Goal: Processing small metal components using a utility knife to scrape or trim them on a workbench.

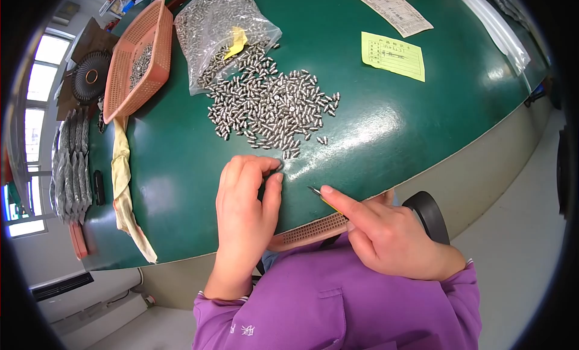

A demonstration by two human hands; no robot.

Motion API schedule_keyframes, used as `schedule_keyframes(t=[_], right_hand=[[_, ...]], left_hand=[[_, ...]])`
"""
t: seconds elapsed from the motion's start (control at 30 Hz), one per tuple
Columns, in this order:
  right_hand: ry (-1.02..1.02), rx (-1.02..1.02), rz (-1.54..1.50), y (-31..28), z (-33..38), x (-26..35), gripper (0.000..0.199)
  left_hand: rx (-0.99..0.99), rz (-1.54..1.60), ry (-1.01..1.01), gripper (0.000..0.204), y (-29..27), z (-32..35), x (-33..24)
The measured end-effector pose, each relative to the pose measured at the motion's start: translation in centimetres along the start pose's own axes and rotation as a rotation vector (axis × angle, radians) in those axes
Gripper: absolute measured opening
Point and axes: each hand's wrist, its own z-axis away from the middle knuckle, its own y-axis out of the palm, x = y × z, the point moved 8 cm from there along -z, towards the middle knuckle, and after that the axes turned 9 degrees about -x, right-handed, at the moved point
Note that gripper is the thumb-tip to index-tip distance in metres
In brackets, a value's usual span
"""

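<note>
Just below a pile of small silvery metal fittings (271, 105), my left hand (244, 196) is closed in a loose pinch. A small dark metal part (280, 166) shows at its index fingertip, mostly hidden by the fingers. My right hand (386, 232) grips a slim pointed tool (315, 190) with a dark metal tip and some yellow on its shaft. The index finger lies along the tool, and its tip points toward the left hand. Whether it is a knife or a pick I cannot tell.
A clear plastic bag (211, 24) of fittings lies open behind the pile on the green table (181, 169). Left stands a pink basket (160, 60) of parts; another pink basket (310, 231) sits below the front edge. A yellow card (392, 57) lies far right, a cloth strip (122, 187) left.
</note>
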Motion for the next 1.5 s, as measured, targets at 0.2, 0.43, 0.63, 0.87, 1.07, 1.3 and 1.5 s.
schedule_keyframes(t=[0.2, 0.43, 0.63, 0.87, 1.07, 1.3, 1.5], right_hand=[[-0.006, -0.022, -0.006, 0.0, 0.2, -0.1, 0.071], [-0.013, -0.002, 0.029, 0.2, 0.3, 0.0, 0.071], [0.021, 0.013, 0.030, 0.6, 0.6, -0.3, 0.065], [-0.027, 0.001, 0.066, 0.7, 0.3, 0.3, 0.068], [-0.114, -0.028, 0.103, 1.5, 0.2, 0.7, 0.067], [-0.142, -0.017, 0.159, 1.6, 0.2, 1.1, 0.067], [-0.152, 0.015, 0.113, 2.0, -0.1, 1.2, 0.068]], left_hand=[[0.054, -0.015, 0.039, 0.015, 0.2, 0.1, -0.2], [0.146, 0.029, 0.121, 0.016, 0.2, 1.0, -1.2], [0.037, 0.086, 0.015, 0.017, -0.4, 1.6, -0.5], [0.057, 0.024, 0.086, 0.020, 0.0, 1.5, -1.0], [0.049, 0.040, 0.078, 0.019, -0.1, 1.7, -1.1], [0.039, 0.058, 0.070, 0.019, 0.1, 1.8, -0.8], [0.026, 0.059, 0.103, 0.019, -0.1, 1.7, -0.9]])
